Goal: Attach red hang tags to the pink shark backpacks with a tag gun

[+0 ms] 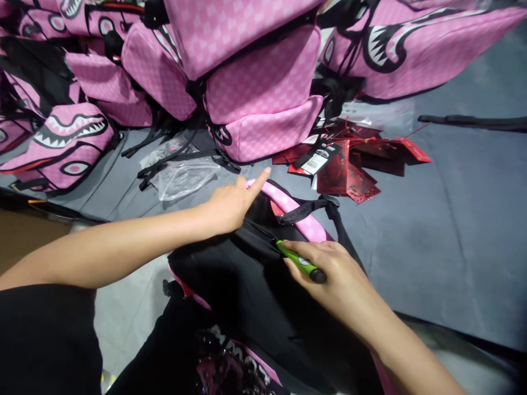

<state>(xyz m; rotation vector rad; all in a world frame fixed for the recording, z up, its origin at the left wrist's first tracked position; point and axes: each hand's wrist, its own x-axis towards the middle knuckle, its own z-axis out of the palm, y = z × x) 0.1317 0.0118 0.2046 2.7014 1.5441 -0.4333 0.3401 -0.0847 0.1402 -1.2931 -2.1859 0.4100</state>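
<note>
A black-backed backpack (255,280) with pink trim leans between my lap and the table edge. My left hand (230,207) is closed on its upper edge, index finger stretched out; the other fingers are mostly hidden. My right hand (329,266) grips a green pen-shaped tool (300,260) with a black rounded end. The tool's dark tip points at the black fabric just below my left hand; I cannot tell whether it touches. Beside the tool lies a pink padded edge with a black webbing strap (307,210).
Several pink checkered backpacks (263,82) with shark-mouth prints crowd the far side and left of the grey table (424,236). Red and black hang tags (349,164) lie in a pile right of centre. Clear plastic bags (185,178) and loose black straps lie left of it.
</note>
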